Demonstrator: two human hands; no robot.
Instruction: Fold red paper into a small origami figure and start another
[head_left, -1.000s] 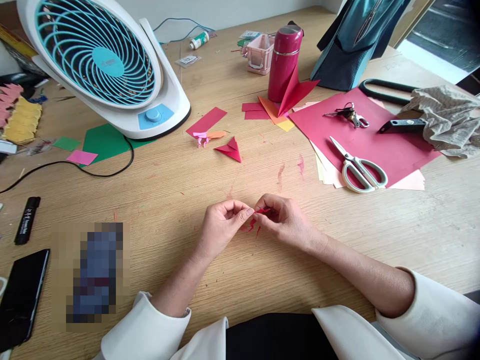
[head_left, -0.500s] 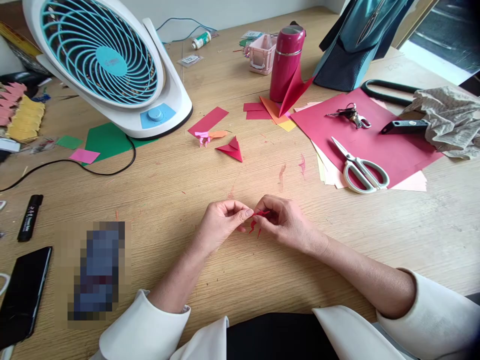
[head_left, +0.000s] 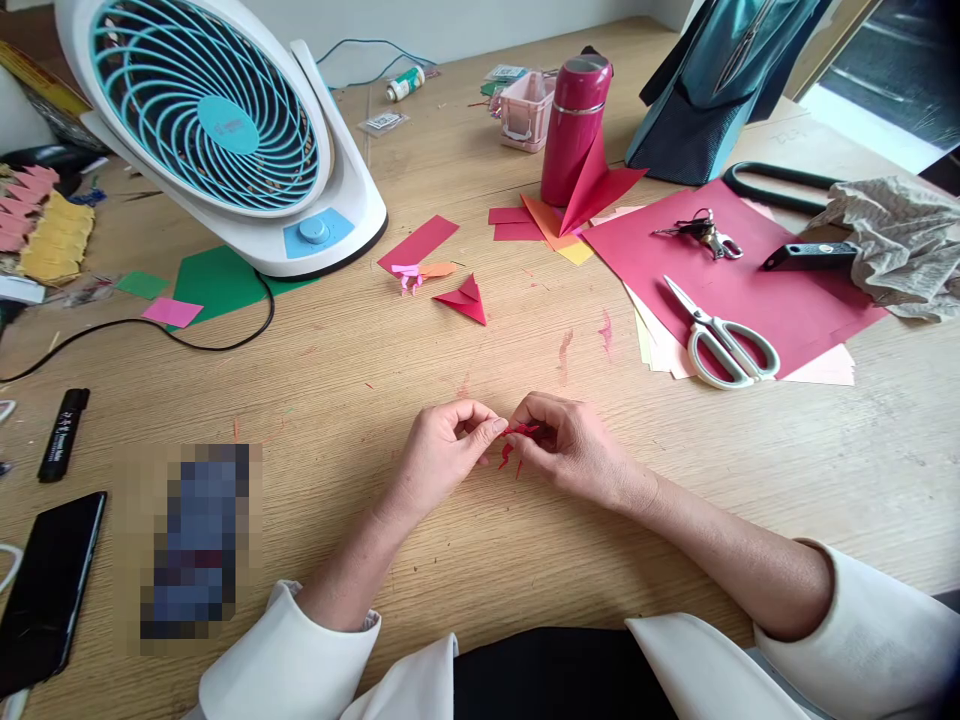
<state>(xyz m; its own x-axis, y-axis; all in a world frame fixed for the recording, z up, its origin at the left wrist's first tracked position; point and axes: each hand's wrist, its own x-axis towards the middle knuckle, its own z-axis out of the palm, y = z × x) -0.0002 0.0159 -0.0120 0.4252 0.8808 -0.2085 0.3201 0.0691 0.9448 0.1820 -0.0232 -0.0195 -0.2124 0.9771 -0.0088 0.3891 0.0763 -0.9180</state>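
Observation:
Near the table's middle, my left hand (head_left: 454,447) and my right hand (head_left: 566,440) come close together, fingers pinched on one small red paper piece (head_left: 508,455). Thin, curled strips of it hang below the fingertips; the rest is hidden by my fingers. Beyond my hands lies a folded red paper (head_left: 466,299), pointed at its corners. Beside that is a small pink and orange paper figure (head_left: 411,276) with thin legs, close to a red paper strip (head_left: 420,243). White-handled scissors (head_left: 726,340) rest partly on a large red sheet (head_left: 622,245) at the right.
A white and blue fan (head_left: 232,130) stands at the back left, its black cable (head_left: 217,347) running across the table. A magenta flask (head_left: 576,130) stands behind a folded red sheet (head_left: 600,190). At the left lie a black marker (head_left: 63,437) and a phone (head_left: 51,590).
Both hands keep their pinch on the red paper piece, with hardly any movement. The folded red sheet by the flask has spread wider to the right. The view has shifted slightly.

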